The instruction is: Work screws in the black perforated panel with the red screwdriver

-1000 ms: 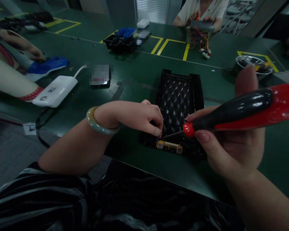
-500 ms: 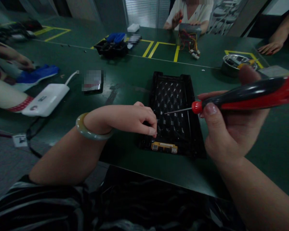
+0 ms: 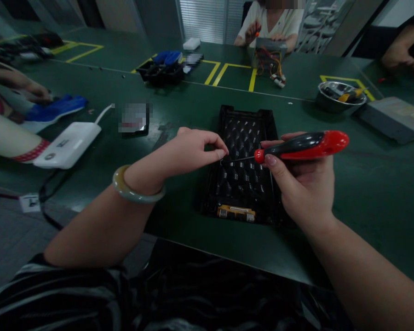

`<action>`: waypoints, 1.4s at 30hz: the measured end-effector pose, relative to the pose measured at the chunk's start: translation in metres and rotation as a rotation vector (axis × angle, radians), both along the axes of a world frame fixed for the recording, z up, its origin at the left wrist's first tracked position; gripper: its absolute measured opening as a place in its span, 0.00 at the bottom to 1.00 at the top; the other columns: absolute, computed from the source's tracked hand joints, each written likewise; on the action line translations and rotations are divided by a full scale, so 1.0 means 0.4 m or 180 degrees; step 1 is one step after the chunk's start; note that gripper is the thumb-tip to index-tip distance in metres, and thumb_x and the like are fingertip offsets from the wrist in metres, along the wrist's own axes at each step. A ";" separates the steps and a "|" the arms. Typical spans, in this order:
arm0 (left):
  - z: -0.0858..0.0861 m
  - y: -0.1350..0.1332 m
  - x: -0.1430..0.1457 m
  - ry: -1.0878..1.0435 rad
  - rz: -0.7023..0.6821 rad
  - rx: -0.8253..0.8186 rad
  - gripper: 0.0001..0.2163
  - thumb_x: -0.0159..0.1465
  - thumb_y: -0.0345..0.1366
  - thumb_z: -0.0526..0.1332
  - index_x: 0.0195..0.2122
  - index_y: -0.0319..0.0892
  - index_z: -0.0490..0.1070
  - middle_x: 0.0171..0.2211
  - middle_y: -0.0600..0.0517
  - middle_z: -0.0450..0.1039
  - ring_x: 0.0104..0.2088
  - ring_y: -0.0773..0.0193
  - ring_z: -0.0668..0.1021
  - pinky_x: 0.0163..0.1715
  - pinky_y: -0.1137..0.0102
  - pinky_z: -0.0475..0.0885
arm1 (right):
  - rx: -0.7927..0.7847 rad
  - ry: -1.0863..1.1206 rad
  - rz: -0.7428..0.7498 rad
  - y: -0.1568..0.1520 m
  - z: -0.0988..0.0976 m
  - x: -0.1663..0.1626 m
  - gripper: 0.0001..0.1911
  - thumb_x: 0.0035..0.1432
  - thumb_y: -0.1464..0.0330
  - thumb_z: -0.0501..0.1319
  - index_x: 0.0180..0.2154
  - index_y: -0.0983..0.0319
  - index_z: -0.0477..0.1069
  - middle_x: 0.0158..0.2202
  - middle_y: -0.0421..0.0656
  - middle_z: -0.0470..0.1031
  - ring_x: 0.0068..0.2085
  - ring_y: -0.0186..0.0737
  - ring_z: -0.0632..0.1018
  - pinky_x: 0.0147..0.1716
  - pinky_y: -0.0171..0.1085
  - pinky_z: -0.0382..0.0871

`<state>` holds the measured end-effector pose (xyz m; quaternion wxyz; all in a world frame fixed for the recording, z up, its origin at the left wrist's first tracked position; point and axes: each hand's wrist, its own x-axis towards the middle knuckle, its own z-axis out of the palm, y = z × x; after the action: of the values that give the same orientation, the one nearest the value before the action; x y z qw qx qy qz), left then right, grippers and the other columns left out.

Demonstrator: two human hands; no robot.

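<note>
My right hand [image 3: 303, 181] is shut around a red-and-black precision screwdriver [image 3: 305, 147]. Its thin metal shaft [image 3: 239, 159] points left across a black moulded plastic tray [image 3: 243, 186]. My left hand [image 3: 193, 151] hovers over the tray's upper left edge, thumb and forefinger pinched close to the shaft's tip. Anything between those fingers is too small to see. A small gold circuit board with a connector [image 3: 236, 212] lies at the tray's near end. A jade bangle [image 3: 138, 191] circles my left wrist.
A white power adapter [image 3: 67, 145] and a blurred phone [image 3: 134, 118] lie to the left. A steel bowl of tools [image 3: 341, 95] and a flat grey box [image 3: 395, 118] are at right. Co-workers sit around the green table, one holding a wired metal unit [image 3: 269, 55].
My left hand has risen from the tray's middle towards its upper edge, closer to the shaft tip. My right hand and the screwdriver have drawn in closer to the tray's right side.
</note>
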<state>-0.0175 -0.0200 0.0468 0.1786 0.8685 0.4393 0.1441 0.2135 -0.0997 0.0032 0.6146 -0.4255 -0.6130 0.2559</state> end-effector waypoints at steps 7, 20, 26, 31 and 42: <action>-0.024 0.004 0.002 0.0473 0.0079 0.0548 0.11 0.67 0.40 0.58 0.43 0.48 0.80 0.43 0.50 0.82 0.49 0.52 0.78 0.54 0.52 0.55 | -0.0020 -0.0012 0.0018 0.002 -0.003 0.002 0.22 0.59 0.67 0.72 0.52 0.55 0.67 0.49 0.43 0.80 0.49 0.47 0.82 0.59 0.55 0.76; -0.037 0.000 0.004 0.0675 -0.0196 0.0646 0.12 0.64 0.45 0.64 0.44 0.49 0.81 0.44 0.50 0.81 0.49 0.52 0.75 0.52 0.54 0.53 | 0.0171 0.0198 -0.0160 -0.004 0.015 -0.006 0.21 0.59 0.66 0.72 0.50 0.57 0.67 0.45 0.43 0.81 0.47 0.46 0.83 0.52 0.50 0.79; -0.035 -0.005 0.007 0.0759 -0.0275 0.0684 0.11 0.64 0.46 0.63 0.43 0.50 0.82 0.43 0.51 0.82 0.49 0.52 0.74 0.52 0.54 0.52 | 0.0330 0.0250 -0.0191 -0.008 0.026 -0.006 0.20 0.59 0.67 0.72 0.49 0.57 0.67 0.43 0.42 0.81 0.45 0.45 0.83 0.49 0.48 0.80; -0.038 -0.004 0.006 0.0708 -0.0328 0.0708 0.10 0.64 0.46 0.64 0.40 0.50 0.82 0.40 0.53 0.83 0.48 0.54 0.74 0.52 0.54 0.51 | 0.0385 0.0279 -0.0169 -0.011 0.030 -0.009 0.19 0.60 0.68 0.71 0.49 0.56 0.67 0.43 0.41 0.80 0.45 0.45 0.83 0.48 0.48 0.80; -0.034 -0.006 0.012 0.0579 -0.0358 0.0606 0.09 0.62 0.46 0.65 0.38 0.50 0.81 0.39 0.53 0.83 0.46 0.55 0.75 0.53 0.54 0.52 | 0.0277 0.0122 -0.0242 -0.019 0.031 -0.006 0.18 0.62 0.64 0.70 0.50 0.53 0.65 0.44 0.40 0.80 0.43 0.44 0.83 0.45 0.47 0.81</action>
<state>-0.0126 -0.0225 0.0330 0.0626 0.9143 0.3886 0.0956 0.2110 -0.1072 0.0157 0.6534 -0.4164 -0.5950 0.2136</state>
